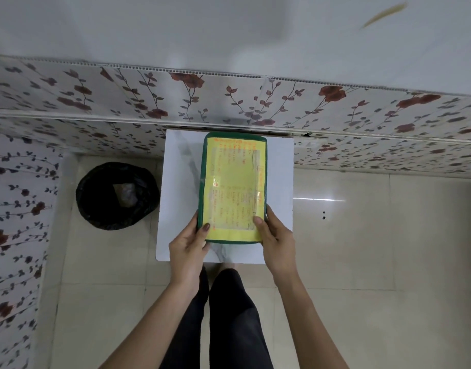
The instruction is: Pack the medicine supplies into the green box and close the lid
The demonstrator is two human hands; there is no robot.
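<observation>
Lid down on green box (233, 187), sitting mid-desk (279, 182) — left hand (187, 245) and right hand (277, 239) clamp its near corners, thumbs on top; looks rigid, light, slick plastic — best held by the side edges.

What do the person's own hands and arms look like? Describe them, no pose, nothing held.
Both forearms are bare, with no sleeves in view. The left hand has dark polish on the thumbnail; no rings, watch or bracelets show on it or on the right hand. Both are ungloved, and other nails are out of view.
</observation>
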